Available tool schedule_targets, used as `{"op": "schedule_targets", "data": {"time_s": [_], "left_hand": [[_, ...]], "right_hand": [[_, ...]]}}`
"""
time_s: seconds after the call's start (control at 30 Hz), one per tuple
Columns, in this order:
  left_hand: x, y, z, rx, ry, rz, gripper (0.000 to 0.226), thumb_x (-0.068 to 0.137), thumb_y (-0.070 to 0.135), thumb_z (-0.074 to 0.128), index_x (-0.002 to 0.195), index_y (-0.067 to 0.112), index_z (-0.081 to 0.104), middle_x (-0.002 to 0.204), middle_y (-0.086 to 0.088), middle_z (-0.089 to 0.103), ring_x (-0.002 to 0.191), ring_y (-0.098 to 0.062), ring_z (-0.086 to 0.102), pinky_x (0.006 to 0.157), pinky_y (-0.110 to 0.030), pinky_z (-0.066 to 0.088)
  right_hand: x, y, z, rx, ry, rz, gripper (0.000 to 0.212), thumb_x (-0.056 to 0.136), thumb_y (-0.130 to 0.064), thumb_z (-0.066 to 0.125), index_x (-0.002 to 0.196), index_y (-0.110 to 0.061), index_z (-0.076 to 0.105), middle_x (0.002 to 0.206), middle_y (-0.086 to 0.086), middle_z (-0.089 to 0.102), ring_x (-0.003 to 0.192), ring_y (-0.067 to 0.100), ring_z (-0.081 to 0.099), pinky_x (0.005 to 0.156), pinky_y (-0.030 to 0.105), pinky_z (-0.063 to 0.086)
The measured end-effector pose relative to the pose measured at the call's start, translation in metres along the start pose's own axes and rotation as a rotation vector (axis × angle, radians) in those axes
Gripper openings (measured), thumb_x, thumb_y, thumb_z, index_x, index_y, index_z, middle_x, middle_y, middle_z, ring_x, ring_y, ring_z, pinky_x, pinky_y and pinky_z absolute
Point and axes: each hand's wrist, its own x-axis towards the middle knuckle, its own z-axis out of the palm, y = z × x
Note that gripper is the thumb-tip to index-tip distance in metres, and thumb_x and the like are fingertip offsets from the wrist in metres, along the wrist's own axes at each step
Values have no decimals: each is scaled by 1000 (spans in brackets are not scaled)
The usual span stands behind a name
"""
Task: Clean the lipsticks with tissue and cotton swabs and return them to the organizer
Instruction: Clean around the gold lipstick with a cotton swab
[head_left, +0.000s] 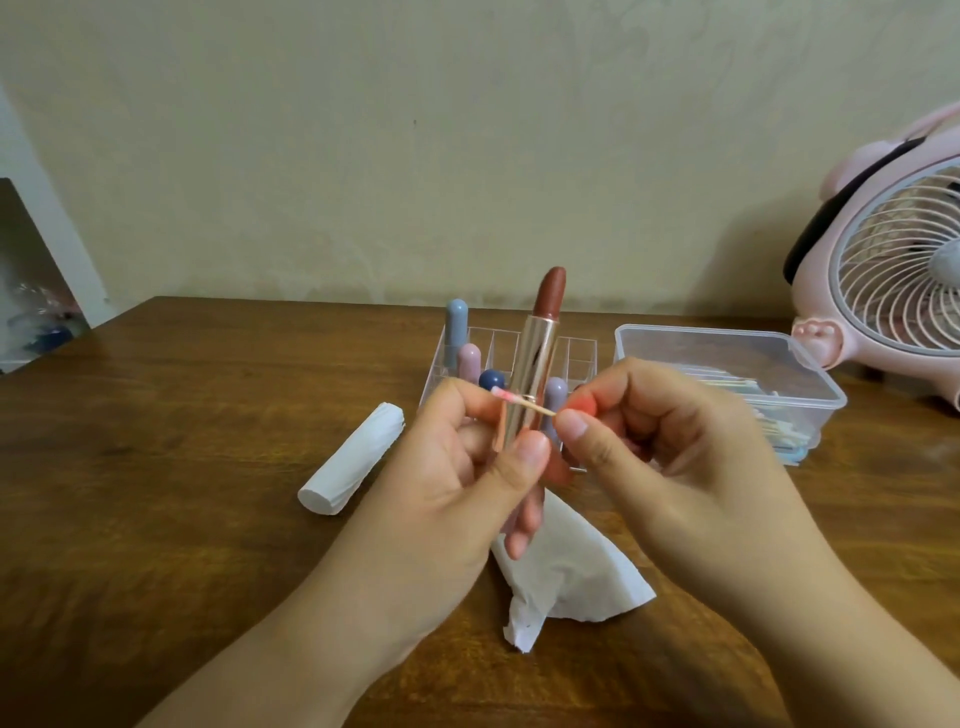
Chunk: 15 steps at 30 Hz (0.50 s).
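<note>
Against lipstick (535, 364), swab-pinching right hand (670, 447)

Left hand (457, 467) grips upright lipstick (537, 364); right hand (670, 441) pinches cotton swab (519, 404) against tube.

Wooden table (156, 467) bears tissue roll (350, 462), organizer (434, 374), swab box (727, 364), fan (893, 270).

fan (904, 270) cut by right edge; lipstick (535, 364) base hidden behind fingers (524, 462)
</note>
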Motion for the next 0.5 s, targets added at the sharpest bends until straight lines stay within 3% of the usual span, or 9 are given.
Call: {"op": "schedule_targets", "data": {"time_s": [0.13,0.27,0.5], "left_hand": [[0,1,1,-30,58,-47,29,78,33,54,101,15,54,67,3,59,56,-11,45,50,-21,42],[0,1,0,-25,98,-41,26,79,34,48,100,20,56,72,1,62,61,-11,50,56,-24,45],[3,-2,0,113,116,-10,33,75,27,59,108,27,55,89,12,72,78,-4,68,65,-19,54]], "right_hand": [[2,1,-5,-36,31,3,8,81,-24,61,72,-23,62,62,-5,61,54,3,53,53,9,39],[2,1,-6,-40,30,1,10,81,-24,61,72,-21,62,60,0,59,53,6,50,51,11,39],[-1,1,-1,-172,52,-29,10,82,-31,60,73,-26,60,62,2,60,57,16,55,52,23,45]]}}
